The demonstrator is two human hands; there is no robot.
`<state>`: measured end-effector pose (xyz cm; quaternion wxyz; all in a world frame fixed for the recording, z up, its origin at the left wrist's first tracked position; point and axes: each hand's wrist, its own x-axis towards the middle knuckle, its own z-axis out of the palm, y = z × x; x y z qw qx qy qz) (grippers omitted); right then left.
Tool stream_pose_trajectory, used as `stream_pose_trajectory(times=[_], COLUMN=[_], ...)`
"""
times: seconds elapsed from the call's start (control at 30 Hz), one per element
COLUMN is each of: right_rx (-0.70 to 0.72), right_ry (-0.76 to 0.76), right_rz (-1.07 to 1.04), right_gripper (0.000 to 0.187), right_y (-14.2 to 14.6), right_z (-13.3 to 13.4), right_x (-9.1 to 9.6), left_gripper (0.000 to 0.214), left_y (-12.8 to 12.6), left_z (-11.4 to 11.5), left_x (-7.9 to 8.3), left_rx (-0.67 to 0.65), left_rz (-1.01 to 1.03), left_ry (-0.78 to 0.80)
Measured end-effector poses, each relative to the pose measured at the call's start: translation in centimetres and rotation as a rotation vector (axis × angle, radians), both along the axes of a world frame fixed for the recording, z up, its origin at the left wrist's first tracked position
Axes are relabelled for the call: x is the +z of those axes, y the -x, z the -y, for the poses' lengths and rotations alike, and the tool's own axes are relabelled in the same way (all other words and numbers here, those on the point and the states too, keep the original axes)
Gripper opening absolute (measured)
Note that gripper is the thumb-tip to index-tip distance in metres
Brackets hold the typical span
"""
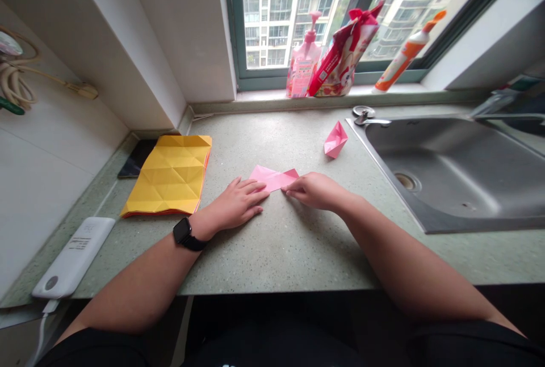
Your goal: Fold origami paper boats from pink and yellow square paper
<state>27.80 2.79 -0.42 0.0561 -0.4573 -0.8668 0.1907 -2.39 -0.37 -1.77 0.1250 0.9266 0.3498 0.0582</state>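
Observation:
A sheet of pink origami paper (pixel 266 174), partly folded, lies on the speckled counter between my two hands. My left hand (pixel 237 202) rests flat on its left part with the fingers stretched out. At the right end, my right hand (pixel 313 190) pinches the lower edge between thumb and fingers, below a raised folded flap. A folded pink paper boat (pixel 336 140) stands farther back, to the right of the paper. Left of my left hand sits a stack of creased paper with a yellow sheet (pixel 170 177) on top.
A steel sink (pixel 447 168) with a tap takes up the right side. A white power bank (pixel 74 256) with a cable lies at the left, and a dark flat object (pixel 135 158) shows behind the stack. A pump bottle (pixel 304 66), red bag (pixel 347 55) and orange-white bottle (pixel 402 60) line the windowsill.

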Motion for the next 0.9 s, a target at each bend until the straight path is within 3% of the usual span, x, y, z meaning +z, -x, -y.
stream_pose_trajectory(times=[0.53,0.77,0.9], right_rx=[-0.167,0.056,0.138], right_ry=[0.061,-0.201,-0.207], right_rz=[0.228,-0.008,-0.070], right_gripper=[0.032,0.025,0.034], right_y=[-2.6,-1.1,0.8], right_z=[-0.8,0.2,0.9], right_x=[2.1,1.7,0.1], left_gripper=[0.041,0.035,0.040], left_y=[0.2,0.1,0.1], left_z=[-0.1,-0.1,0.0], left_x=[0.3,0.6,0.4], left_rx=[0.001,0.005,0.005], left_rz=[0.026,0.045,0.046], left_ry=[0.011,0.001,-0.017])
